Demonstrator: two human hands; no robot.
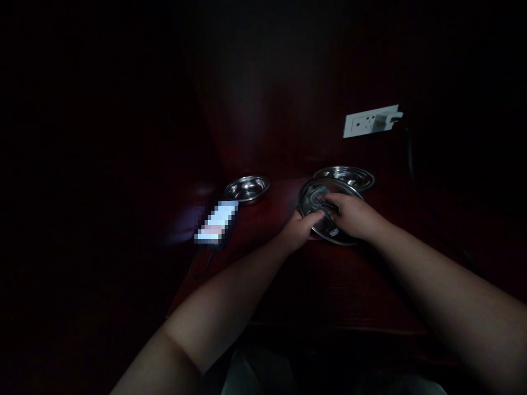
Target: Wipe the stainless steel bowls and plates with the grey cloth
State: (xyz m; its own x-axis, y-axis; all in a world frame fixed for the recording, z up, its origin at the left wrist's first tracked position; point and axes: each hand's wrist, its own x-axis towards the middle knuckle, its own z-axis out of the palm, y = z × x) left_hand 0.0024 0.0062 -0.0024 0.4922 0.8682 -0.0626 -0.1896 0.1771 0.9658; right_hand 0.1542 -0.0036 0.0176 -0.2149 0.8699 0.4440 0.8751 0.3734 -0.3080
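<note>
A round, shallow metal plate (303,204) is held up off the table, tilted toward me. My left hand (300,230) grips its left lower edge, with the thumb over the rim. My right hand (349,214) reaches over the plate, its fingers drawn together against the inner face. A dark, rough-looking thing shows at the right fingertips, too dim to name. Around those fingertips the plate carries a whitish smear (316,193). Lower on the plate is a small pale patch (334,232). Behind it lies a second metal plate (358,176), partly covered by the held one.
A metal bowl (248,188) stands at the left on the dark red table (255,241). In front of it is a lit phone (217,222) with a cable (190,269). A wall socket (357,125) with a plug sits on the back wall. Most surroundings are dark.
</note>
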